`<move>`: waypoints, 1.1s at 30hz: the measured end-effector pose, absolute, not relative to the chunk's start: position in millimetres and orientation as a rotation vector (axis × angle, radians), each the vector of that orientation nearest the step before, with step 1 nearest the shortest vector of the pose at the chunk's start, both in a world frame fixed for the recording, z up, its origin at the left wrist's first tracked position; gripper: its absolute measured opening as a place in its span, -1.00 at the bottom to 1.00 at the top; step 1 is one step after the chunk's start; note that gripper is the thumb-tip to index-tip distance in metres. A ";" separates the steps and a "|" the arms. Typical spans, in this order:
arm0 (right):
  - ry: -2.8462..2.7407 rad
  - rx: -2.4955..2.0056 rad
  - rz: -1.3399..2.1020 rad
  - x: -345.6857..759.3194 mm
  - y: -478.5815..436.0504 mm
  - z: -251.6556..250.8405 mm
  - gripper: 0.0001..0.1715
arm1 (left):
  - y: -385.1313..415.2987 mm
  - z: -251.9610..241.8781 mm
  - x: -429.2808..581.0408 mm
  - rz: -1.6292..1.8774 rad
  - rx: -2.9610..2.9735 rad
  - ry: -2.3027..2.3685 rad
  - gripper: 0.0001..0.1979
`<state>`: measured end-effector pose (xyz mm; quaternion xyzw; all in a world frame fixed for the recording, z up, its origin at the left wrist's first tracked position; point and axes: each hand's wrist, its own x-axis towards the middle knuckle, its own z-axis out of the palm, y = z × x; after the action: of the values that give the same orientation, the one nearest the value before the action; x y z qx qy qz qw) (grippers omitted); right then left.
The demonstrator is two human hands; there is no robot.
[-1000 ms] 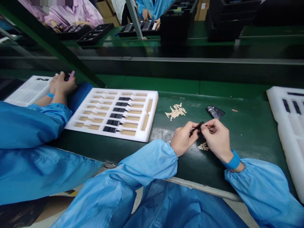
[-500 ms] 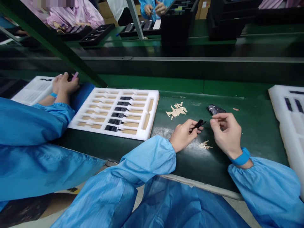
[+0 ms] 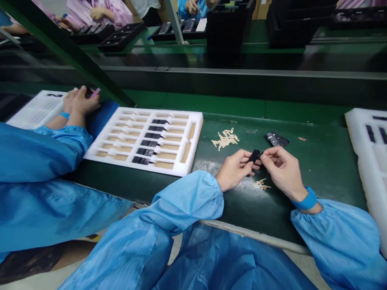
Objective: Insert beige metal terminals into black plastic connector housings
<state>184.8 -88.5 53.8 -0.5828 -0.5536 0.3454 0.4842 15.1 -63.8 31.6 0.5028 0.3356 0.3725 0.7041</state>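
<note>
My left hand (image 3: 235, 170) and right hand (image 3: 283, 171) pinch a black part (image 3: 254, 156); six more already sit in the white foam tray (image 3: 196, 137).

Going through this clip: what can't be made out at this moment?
Head view:
The small black part: mostly hidden by the fingers of the left hand and right hand, so its shape is unclear.
The co-worker's hands: their own fingers hide what they hold.
The white foam tray at right: cut off by the view's edge.
</note>
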 end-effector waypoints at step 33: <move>-1.255 -1.455 0.906 180.5 -88.4 59.3 -0.69 | -67.4 28.9 14.0 0.828 1.225 0.767 -0.85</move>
<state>180.5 -88.4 59.3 -0.5982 -0.5160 0.3725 0.4870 14.0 -67.4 28.9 0.5443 0.3405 0.3679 0.6726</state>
